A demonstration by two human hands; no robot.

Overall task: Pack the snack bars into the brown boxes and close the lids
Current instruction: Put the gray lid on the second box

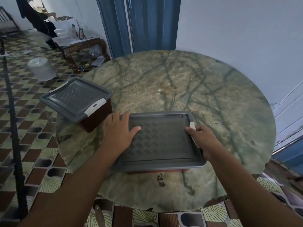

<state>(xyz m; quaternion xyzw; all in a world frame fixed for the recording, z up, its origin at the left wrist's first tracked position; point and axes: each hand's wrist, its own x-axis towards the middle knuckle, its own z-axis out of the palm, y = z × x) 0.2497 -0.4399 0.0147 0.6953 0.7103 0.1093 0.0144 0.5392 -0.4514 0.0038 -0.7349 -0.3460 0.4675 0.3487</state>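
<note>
2 brown plastic boxes with grey lids: near box (161, 141) under both hands, far-left box (77, 99) at the round green marble table (205, 95) edge. Left hand (118, 130) presses flat; right hand (202, 138) grips the white latch (192, 125). Patterned floor tiles (41, 145) around.

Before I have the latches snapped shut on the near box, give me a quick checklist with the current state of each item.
1. Lid seated flat on the near box: ok, it lies level over the brown base.
2. Left hand steadying the lid: ok, flat on its left edge.
3. Right hand on the white latch: ok, fingers curled around it.
4. Right latch fully clicked down: cannot tell, the hand covers most of it.
5. Left latch on this box: cannot tell, hidden under the left hand.
6. Far box closed: ok, lid on and the white latch facing the camera is down.
</note>
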